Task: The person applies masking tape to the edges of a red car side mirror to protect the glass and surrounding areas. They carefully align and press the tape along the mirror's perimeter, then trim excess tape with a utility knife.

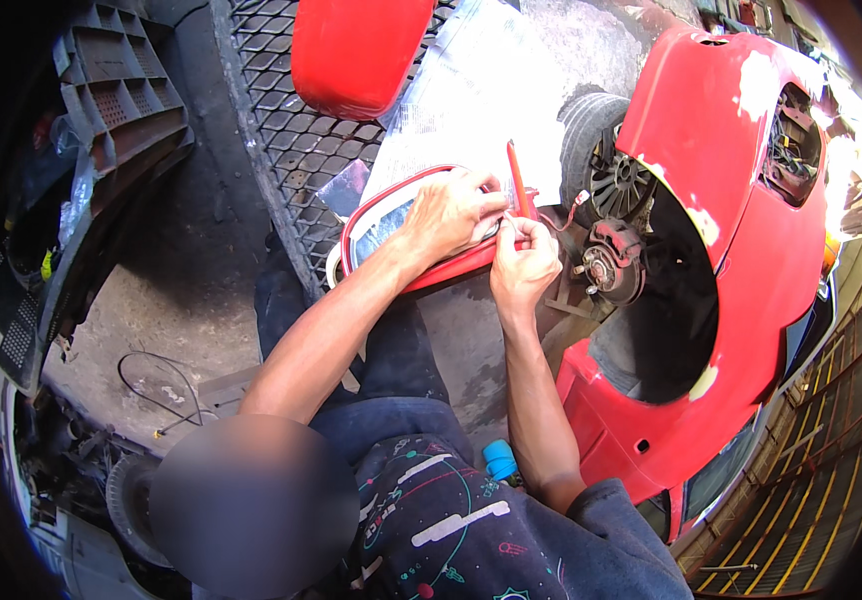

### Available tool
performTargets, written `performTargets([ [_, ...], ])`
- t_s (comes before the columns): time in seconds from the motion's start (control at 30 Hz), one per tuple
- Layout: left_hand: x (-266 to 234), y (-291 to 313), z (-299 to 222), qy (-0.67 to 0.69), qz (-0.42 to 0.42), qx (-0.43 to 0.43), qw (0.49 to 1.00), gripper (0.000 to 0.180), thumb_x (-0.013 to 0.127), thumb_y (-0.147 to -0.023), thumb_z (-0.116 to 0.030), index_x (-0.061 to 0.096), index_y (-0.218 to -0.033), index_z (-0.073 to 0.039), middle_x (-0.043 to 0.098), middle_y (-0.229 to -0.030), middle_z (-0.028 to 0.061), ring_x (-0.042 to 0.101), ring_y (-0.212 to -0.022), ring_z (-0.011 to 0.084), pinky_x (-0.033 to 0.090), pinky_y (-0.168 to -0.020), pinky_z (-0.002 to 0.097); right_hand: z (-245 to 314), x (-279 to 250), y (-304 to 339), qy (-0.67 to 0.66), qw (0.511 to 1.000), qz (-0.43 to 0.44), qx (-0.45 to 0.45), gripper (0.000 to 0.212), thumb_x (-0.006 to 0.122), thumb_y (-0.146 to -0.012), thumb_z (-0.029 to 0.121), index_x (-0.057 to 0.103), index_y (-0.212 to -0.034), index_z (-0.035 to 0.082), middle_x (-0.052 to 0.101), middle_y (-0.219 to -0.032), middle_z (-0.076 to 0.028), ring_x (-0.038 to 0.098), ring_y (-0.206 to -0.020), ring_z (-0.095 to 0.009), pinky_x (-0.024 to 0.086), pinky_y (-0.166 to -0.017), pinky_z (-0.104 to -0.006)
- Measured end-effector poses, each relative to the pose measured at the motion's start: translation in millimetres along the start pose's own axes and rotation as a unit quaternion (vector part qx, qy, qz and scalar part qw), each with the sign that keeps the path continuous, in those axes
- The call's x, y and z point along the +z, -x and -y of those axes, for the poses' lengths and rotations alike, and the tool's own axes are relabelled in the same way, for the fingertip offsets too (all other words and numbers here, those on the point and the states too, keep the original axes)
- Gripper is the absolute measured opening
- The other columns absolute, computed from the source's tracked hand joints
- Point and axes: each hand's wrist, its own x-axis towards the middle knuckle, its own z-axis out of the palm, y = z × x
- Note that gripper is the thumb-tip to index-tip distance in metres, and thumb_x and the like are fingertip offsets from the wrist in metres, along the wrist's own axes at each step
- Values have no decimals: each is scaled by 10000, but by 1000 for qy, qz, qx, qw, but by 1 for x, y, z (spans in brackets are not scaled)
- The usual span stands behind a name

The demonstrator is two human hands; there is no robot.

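Note:
A red-rimmed car part (451,270) with a pale inner edge and a bluish, glassy-looking area lies in front of me, at the near edge of a mesh-topped stand. It may be a side mirror, but I cannot be sure. My left hand (451,212) reaches over it, fingers bent and closed at its right end. Right beside it, my right hand (528,262) is closed, thumb and finger pinching something small and pale that I cannot make out. A narrow red piece (519,180) sticks up just beyond the fingertips. From there a thin wire runs to a small pale connector (581,198).
The metal mesh stand (286,130) holds newspaper sheets (481,80) and a smooth red panel (361,55). At right stands a red car body (741,220) with whitish patches, an exposed brake disc (611,265) and a wheel (596,150). A dark bumper (116,120) is at left.

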Motion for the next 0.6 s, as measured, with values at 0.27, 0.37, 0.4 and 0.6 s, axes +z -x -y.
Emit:
performTargets([
  [0.27,3,5,-1,7,-24,-35,999,105,679,-754,-115,695,-843,-63,642,-923,41,644,-762,243,518,-652,346,-4,-3,-9,58,986,11,-159,79,667,-755,81,599,-792,96,574,-671,-10,550,-700,-233,359,-678,-391],
  [0.37,6,5,0,9,-24,-56,998,110,674,-762,-114,704,-857,-68,651,-942,47,650,-783,247,521,-663,349,-2,-6,-12,44,984,13,-172,76,696,-749,33,641,-793,4,603,-671,-102,558,-636,-249,441,-589,-373],
  [0.4,7,5,0,11,-32,-62,998,109,679,-754,-126,708,-847,-77,652,-935,38,648,-780,246,524,-661,354,-1,-7,-12,24,987,21,-155,68,691,-754,44,642,-794,19,609,-675,-85,558,-647,-245,434,-610,-374],
  [0.6,2,2,-4,16,-17,-72,997,169,686,-750,-117,710,-915,-92,643,-1029,44,646,-866,255,533,-730,367,0,-13,-13,-58,994,56,-68,96,721,-760,66,664,-816,13,623,-689,-79,565,-641,-197,459,-623,-331],
])
